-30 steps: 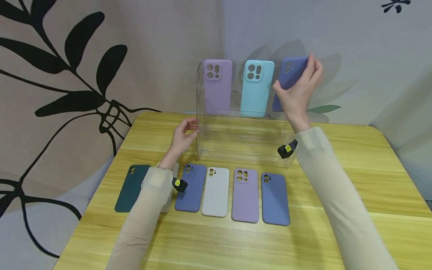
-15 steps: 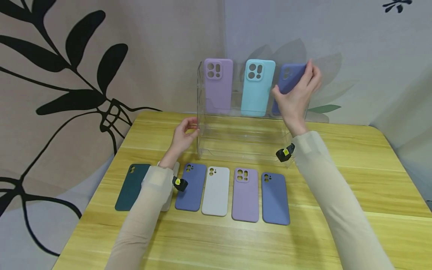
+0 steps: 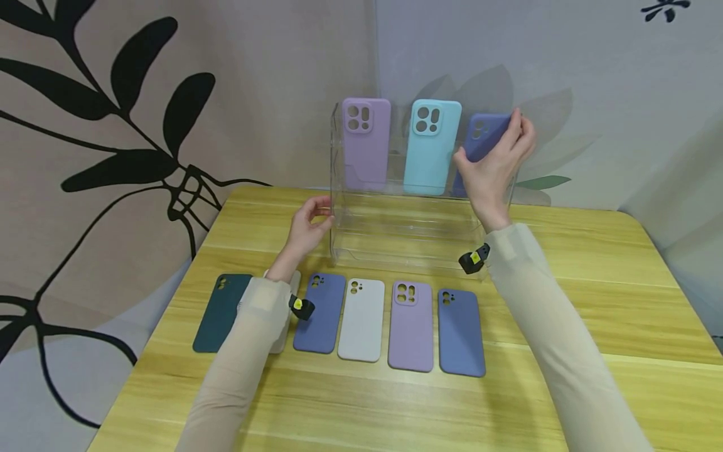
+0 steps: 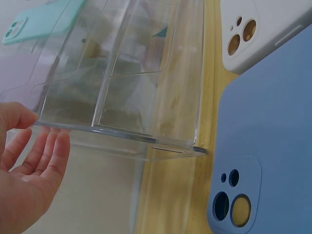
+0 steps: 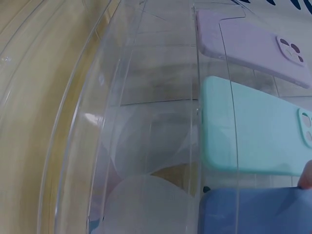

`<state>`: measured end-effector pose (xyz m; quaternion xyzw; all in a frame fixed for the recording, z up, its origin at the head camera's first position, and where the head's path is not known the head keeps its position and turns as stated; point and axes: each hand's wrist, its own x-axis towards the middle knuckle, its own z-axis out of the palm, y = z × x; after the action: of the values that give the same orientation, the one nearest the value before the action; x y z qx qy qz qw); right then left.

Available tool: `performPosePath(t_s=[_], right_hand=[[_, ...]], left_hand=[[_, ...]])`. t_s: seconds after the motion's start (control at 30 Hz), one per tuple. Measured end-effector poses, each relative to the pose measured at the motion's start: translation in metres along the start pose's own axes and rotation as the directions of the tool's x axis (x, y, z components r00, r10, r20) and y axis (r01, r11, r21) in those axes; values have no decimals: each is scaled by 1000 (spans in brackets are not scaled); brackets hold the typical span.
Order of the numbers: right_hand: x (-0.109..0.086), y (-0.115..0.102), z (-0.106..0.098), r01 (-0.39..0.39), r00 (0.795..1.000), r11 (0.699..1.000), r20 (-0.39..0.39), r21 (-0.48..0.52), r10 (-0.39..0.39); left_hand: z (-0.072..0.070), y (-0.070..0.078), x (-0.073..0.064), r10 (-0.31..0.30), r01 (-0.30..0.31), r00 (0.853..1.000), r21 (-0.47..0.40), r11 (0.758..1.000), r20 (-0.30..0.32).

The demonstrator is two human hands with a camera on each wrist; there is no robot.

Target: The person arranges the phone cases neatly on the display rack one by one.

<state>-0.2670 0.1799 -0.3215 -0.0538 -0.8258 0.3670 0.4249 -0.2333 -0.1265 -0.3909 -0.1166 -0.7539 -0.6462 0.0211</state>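
My right hand (image 3: 497, 169) holds a blue phone case (image 3: 479, 139) by its sides, at the right end of the top tier of a clear acrylic display rack (image 3: 409, 221). In the right wrist view, the lower end of this blue case (image 5: 253, 212) stands behind the tier's clear front lip. A turquoise phone case (image 3: 432, 154) and a purple phone case (image 3: 364, 154) lean upright to its left. With thumb on one face and fingers on the other, my left hand (image 4: 31, 156) pinches the rack's left side panel. The right fingers are mostly out of the right wrist view.
On the wooden table (image 3: 395, 408), a row of phone cases lies before the rack: dark green (image 3: 222, 317), blue (image 3: 321, 323), white (image 3: 361, 323), purple (image 3: 411, 329) and another blue case (image 3: 462, 336). My left sleeve partly covers a pale case (image 3: 279, 342). A wall stands behind.
My right hand has moved down and slightly left, lowering the blue case into the top tier. My left hand stays on the rack's side.
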Motion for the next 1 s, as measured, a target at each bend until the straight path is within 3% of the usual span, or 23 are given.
performPosePath(t_s=[0.63, 1.0], right_hand=[[-6, 7, -2, 22, 1000, 997, -3, 78, -22], [-8, 16, -12, 138, 990, 974, -67, 178, -128]], left_hand=[[0, -1, 0, 4, -4, 1000, 4, 1000, -6], [1, -1, 0, 0, 0, 1000, -9, 1000, -4]])
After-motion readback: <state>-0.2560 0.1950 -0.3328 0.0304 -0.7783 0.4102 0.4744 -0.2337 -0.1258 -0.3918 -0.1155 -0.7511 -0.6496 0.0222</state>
